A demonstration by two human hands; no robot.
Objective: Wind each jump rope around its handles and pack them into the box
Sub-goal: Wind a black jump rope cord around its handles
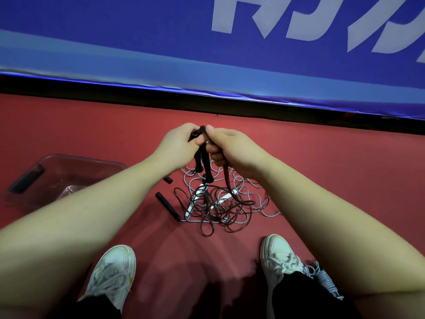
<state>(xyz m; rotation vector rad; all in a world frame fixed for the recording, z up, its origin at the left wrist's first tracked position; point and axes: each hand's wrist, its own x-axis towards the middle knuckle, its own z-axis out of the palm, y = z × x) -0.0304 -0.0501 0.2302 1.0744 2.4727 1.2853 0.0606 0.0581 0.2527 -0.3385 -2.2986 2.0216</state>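
you are facing a blue banner point(115, 24) that is showing large pale letter strokes point(222, 17) toward its upper right corner, but the frame is cutting them off, so nothing is reading as a word, number or brand.

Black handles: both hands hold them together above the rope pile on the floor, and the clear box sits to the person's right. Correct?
Not quite. The clear box sits to the person's left, not the right, as the head view shows. The rest holds: the left hand and right hand hold the black handles together above the rope pile.
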